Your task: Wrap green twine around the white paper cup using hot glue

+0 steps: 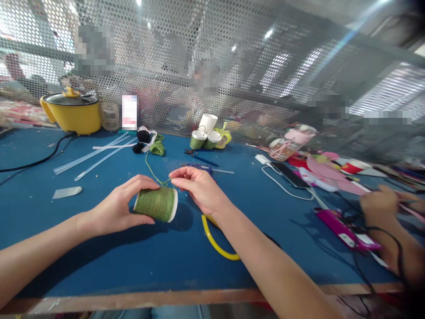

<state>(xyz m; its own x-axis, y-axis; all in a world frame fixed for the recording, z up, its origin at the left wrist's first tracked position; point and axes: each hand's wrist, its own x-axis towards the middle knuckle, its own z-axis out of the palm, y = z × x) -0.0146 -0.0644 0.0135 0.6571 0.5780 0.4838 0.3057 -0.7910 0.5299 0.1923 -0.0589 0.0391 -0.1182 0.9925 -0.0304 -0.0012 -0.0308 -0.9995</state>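
My left hand [121, 206] is wrapped round a cup covered in green yarn [156, 204], lying on its side with its white rim to the right. Between the thumb and fingertips of my right hand [199, 188], green yarn [166, 181] is pinched just above the cup. The strand runs back to a small green skein [157, 147] on the table, beside a black ball of yarn [144, 136]. A curved yellow loop [215, 246] lies under my right forearm, partly hidden. Behind my right hand is a blue-purple tool [195, 167], mostly covered.
Translucent sticks [99, 155] and a yellow electric pot [73, 116] are at the left. White and green-wrapped cups [208, 122] stand behind pliers [201, 157]. To the right are a phone [289, 174], a purple power strip [341, 228], cables and another person's hands [380, 206].
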